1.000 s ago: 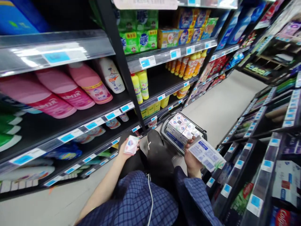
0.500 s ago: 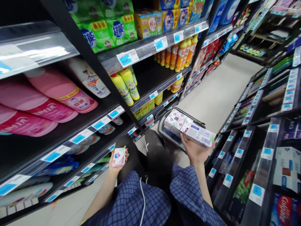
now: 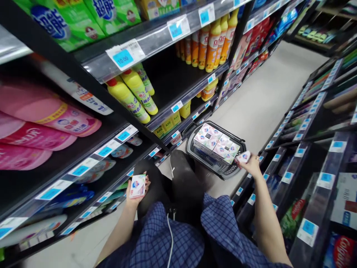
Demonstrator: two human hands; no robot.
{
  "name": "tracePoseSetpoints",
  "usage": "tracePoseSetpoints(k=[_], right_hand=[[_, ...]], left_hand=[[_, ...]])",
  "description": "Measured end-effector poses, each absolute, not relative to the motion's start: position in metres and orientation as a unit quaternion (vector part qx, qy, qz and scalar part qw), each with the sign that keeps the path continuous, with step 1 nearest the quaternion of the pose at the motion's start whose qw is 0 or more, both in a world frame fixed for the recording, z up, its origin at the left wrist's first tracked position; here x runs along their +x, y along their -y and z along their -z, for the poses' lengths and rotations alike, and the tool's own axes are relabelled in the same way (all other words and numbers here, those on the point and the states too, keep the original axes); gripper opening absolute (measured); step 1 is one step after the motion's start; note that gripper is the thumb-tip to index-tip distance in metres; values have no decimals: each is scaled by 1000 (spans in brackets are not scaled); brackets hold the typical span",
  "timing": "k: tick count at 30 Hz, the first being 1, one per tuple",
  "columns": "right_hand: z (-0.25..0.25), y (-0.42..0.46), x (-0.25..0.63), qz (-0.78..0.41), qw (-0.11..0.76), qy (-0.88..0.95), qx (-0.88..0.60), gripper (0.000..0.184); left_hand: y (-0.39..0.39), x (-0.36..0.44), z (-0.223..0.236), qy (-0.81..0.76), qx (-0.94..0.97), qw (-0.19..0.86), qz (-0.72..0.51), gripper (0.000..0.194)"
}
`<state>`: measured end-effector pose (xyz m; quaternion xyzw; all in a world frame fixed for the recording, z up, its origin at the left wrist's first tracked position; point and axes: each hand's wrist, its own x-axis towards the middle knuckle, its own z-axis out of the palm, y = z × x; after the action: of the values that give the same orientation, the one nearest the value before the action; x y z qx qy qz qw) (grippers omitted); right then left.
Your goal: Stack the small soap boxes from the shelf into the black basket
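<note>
A small white-and-pink soap box (image 3: 138, 186) is in my left hand (image 3: 133, 194), its printed face up, the fingers curled round its edges beside my left knee. My right hand (image 3: 253, 165) grips another small soap box (image 3: 244, 156) at the right end of a grey shopping basket (image 3: 227, 172). Inside the basket lie two bundles of similar boxes side by side, a left soap pack (image 3: 206, 136) and a right soap pack (image 3: 227, 148).
Shelves of detergents run along the left, with pink bottles (image 3: 55, 111), yellow bottles (image 3: 136, 97) and orange bottles (image 3: 214, 46). Toothpaste boxes (image 3: 341, 249) fill the low shelves close on my right. Pale aisle floor (image 3: 267, 89) stretches ahead beyond the basket.
The long white soap pack that my right hand held over the basket now lies in it. That hand has moved right and grips a small soap box. My left hand has barely moved.
</note>
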<state>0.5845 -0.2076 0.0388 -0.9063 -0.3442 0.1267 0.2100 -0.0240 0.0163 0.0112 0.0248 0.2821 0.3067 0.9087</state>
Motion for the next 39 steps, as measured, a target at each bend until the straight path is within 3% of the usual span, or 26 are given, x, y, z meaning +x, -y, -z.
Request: tracePoseSetpoints(k=[5, 11, 17, 26, 39], right_hand=[[-3, 187, 587, -188, 76, 410, -889, 105], [21, 168, 594, -233, 32, 398, -887, 112], [37, 164, 596, -227, 54, 400, -886, 113], [41, 164, 594, -221, 117, 435, -865, 107], [50, 168, 594, -219, 116, 446, -860, 106]], left_hand=[[-17, -24, -10, -286, 24, 909, -303, 71], [-15, -26, -5, -299, 29, 900, -315, 77], [-14, -24, -5, -322, 24, 888, -327, 64], [-14, -17, -13, -360, -17, 863, -353, 73], [-13, -17, -11, -359, -35, 858, -365, 76]])
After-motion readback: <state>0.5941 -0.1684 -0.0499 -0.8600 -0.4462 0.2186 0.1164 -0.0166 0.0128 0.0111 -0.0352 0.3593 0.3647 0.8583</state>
